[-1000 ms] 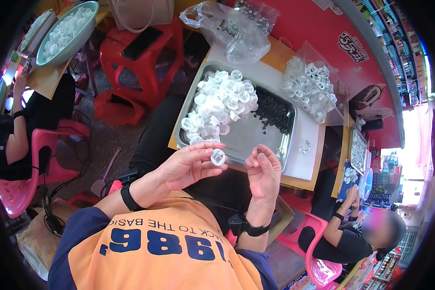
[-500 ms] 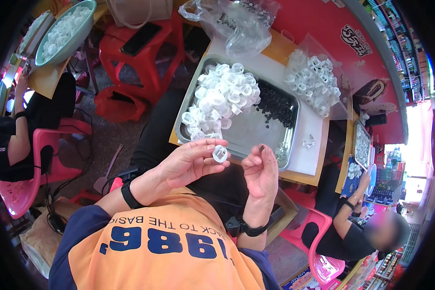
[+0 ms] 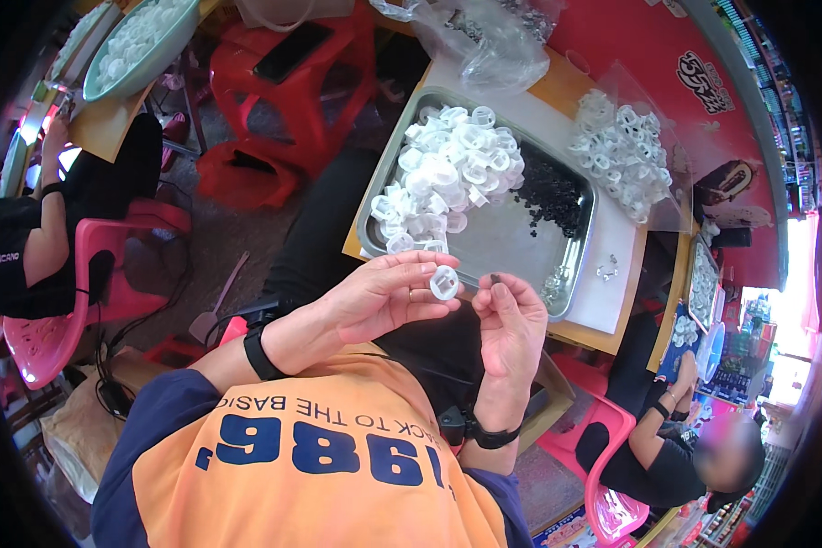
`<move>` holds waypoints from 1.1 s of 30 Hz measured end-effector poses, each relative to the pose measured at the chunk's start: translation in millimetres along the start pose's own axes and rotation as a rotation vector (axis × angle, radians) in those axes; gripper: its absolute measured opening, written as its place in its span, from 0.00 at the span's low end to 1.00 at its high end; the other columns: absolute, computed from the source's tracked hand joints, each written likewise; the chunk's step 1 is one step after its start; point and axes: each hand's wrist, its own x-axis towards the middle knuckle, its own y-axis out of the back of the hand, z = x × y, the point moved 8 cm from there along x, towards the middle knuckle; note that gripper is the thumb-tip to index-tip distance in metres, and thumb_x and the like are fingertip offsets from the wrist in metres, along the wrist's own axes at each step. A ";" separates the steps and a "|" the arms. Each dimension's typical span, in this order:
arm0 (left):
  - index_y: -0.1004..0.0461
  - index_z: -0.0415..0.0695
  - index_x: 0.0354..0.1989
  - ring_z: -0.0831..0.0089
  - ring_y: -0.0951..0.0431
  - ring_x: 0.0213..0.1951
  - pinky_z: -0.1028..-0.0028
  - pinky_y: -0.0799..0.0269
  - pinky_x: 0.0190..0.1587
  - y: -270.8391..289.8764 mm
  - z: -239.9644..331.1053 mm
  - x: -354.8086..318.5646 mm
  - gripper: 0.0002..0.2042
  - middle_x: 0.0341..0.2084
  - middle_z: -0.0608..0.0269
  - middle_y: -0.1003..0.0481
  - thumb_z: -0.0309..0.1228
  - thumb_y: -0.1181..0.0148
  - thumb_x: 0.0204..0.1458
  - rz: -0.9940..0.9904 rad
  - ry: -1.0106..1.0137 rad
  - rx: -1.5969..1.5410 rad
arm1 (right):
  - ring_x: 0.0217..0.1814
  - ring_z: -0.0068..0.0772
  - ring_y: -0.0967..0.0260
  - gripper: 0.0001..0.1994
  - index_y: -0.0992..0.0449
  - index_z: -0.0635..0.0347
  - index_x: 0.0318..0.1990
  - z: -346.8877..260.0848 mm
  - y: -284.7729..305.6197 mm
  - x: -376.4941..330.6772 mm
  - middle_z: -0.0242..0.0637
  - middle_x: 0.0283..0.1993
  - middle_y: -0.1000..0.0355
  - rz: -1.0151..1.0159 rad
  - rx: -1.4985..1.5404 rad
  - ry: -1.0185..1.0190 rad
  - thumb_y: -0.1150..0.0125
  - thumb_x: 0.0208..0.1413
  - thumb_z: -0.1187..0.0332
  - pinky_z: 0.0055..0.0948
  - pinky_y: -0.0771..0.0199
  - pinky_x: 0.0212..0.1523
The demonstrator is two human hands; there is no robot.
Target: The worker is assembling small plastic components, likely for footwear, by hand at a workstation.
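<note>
My left hand (image 3: 388,290) pinches a small round white plastic part (image 3: 444,283) at its fingertips, its face with a slotted middle turned up. Just right of it, the thumb and forefinger of my right hand (image 3: 511,315) are pressed together on a tiny dark piece (image 3: 495,279). The two hands are close but apart. Beyond them lies a metal tray (image 3: 484,251) with a heap of white plastic parts (image 3: 452,164) on its left and a pile of small black pieces (image 3: 554,196) on its right.
A clear bag of white parts (image 3: 621,155) lies right of the tray, another plastic bag (image 3: 498,46) behind it. Red stools (image 3: 292,87) stand at the left with a phone (image 3: 292,52) on top. Co-workers sit at both sides; a green basin (image 3: 146,55) of white parts is far left.
My right hand has come a little closer to the white part in my left hand. The whole view has shifted slightly, with the tray now further right.
</note>
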 end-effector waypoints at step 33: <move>0.25 0.38 0.42 0.69 0.17 0.35 0.76 0.19 0.38 20.8 -10.3 0.9 0.12 0.34 0.58 0.21 0.36 0.40 0.60 0.035 0.045 0.195 | 0.39 0.34 0.31 0.08 0.20 0.57 0.35 -23.7 -68.5 -11.5 0.31 0.37 0.30 -0.340 -1.389 0.533 0.30 0.46 0.76 0.32 0.32 0.43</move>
